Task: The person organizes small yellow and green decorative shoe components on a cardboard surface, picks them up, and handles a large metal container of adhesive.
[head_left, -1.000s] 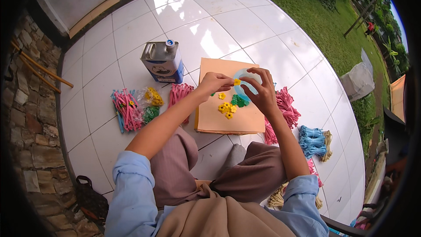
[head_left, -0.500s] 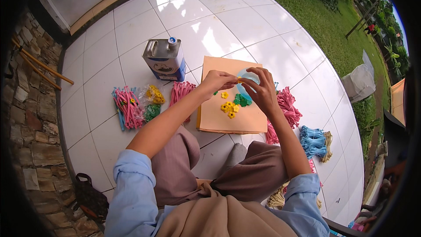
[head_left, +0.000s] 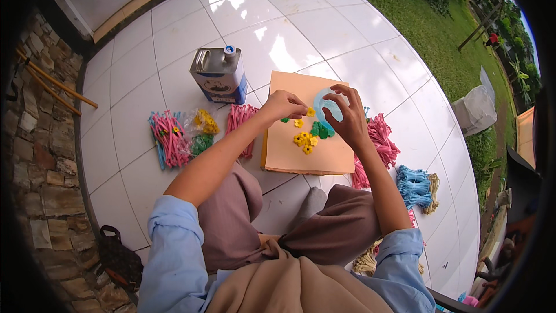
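Note:
My left hand (head_left: 284,105) is closed in a pinch on a small yellow plastic flower (head_left: 311,112) at its fingertips, above a peach-coloured board (head_left: 278,159). Just to the right hovers my right hand (head_left: 347,119), its thumb and curved fingers apart with nothing visible between them. Behind it, partly hidden, is a round translucent blue dish (head_left: 322,99). Loose yellow flowers (head_left: 302,139), some with dark centres, lie on the board beside green leaf-like pieces (head_left: 322,130).
A metal can with a blue cap (head_left: 219,75) stands beyond the board. Pink strap bundles (head_left: 240,117) and a clear bag of yellow and green pieces (head_left: 202,130) lie to the left. On the right are more pink straps (head_left: 382,139) and blue bundles (head_left: 413,186).
My hands have parted slightly; the right fingers have opened away from the left hand. A yellow flower now shows at the left fingertips, and another is visible by the green pieces.

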The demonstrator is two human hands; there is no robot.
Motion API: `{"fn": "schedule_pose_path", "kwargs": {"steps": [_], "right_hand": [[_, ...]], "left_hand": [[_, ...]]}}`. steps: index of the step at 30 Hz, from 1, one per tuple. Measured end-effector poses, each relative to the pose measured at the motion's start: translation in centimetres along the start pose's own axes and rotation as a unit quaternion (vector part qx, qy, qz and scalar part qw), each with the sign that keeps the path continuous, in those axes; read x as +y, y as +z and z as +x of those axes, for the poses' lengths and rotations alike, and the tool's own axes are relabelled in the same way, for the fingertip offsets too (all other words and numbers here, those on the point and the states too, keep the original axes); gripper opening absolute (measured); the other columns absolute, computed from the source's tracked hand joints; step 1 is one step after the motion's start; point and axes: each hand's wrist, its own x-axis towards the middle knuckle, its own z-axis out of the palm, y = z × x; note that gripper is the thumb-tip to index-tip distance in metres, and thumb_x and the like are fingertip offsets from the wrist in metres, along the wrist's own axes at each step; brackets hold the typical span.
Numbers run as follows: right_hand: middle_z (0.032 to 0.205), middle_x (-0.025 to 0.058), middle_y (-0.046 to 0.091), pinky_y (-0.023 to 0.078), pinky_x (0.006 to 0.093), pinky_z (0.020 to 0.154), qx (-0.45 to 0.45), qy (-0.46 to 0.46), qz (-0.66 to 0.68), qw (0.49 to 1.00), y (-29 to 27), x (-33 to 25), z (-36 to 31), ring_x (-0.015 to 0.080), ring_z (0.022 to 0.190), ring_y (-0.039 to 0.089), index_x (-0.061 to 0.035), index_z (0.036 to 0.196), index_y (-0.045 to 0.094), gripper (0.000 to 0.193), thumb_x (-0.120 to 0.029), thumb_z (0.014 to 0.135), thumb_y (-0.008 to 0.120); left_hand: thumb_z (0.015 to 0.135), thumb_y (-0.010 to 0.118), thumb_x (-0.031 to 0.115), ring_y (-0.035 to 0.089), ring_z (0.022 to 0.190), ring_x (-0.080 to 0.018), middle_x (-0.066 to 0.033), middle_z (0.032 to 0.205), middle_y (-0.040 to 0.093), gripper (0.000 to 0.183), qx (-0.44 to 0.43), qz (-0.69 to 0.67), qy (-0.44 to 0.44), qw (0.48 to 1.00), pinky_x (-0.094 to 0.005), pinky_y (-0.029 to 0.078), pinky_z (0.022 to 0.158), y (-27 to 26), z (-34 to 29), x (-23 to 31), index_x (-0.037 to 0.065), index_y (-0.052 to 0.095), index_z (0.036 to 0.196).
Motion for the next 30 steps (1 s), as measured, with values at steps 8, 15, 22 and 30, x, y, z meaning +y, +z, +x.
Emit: {"fn": "schedule_pose_path", "kwargs": {"steps": [8,15,22,30], "right_hand": [[0.104,0.0097,0.052,0.040,0.0404,0.085,-0.087,0.113,-0.065,0.988,2.1,5.9,-4.2,0.0297,0.101,0.045,-0.0095,0.100,0.058,0.032,-0.008,0.069,0.066],[0.111,0.0100,0.049,0.039,0.0427,0.087,-0.116,0.139,-0.115,0.977,3.0,6.5,-4.3,0.0309,0.107,0.041,-0.0139,0.100,0.063,0.026,-0.018,0.074,0.064],[0.116,0.0114,0.046,0.037,0.0451,0.089,-0.157,0.142,-0.159,0.964,3.4,5.7,-4.2,0.0313,0.111,0.037,-0.0175,0.100,0.065,0.029,-0.029,0.074,0.063],[0.113,0.0123,0.047,0.037,0.0437,0.090,-0.135,0.164,-0.106,0.971,3.1,6.0,-3.7,0.0331,0.109,0.039,-0.0148,0.096,0.063,0.022,-0.014,0.075,0.057]], "left_hand": [[0.066,0.066,0.004,0.066,0.062,-0.0201,-0.0139,0.070,0.065,0.010,0.040,0.406,0.117,0.905,-0.0282,0.053,0.063,-0.8,-1.1,-3.5,-0.003,0.064,0.074],[0.068,0.064,0.006,0.063,0.074,-0.0278,-0.0139,0.073,0.064,0.009,0.107,0.483,0.193,0.847,-0.0352,0.050,0.069,0.2,-1.1,-3.7,0.000,0.064,0.075],[0.065,0.070,0.007,0.063,0.074,-0.0237,-0.0134,0.077,0.063,0.019,-0.011,0.410,0.209,0.888,-0.0312,0.051,0.068,1.8,-0.7,-4.3,0.000,0.062,0.080],[0.060,0.073,0.006,0.063,0.074,-0.0227,-0.0134,0.076,0.063,0.027,-0.056,0.386,0.219,0.894,-0.0308,0.051,0.067,2.2,-0.3,-4.5,-0.001,0.059,0.082]]}}
